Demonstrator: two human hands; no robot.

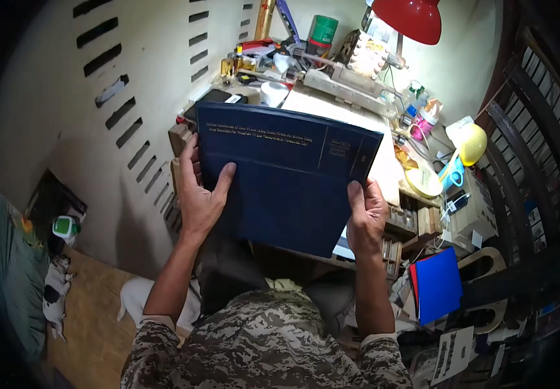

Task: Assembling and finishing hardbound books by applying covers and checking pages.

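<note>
A large dark blue hardbound book with gold lettering on its cover is held up over the near edge of a cluttered desk. My left hand grips its left edge, thumb lying across the cover. Its lower right edge is held by my right hand, fingers curled around it. The cover faces me and the book is closed.
Bottles, a green can, a white cup and tools crowd the desk's far side under a red lamp. A yellow round object and a blue folder lie right. A slotted wall stands left.
</note>
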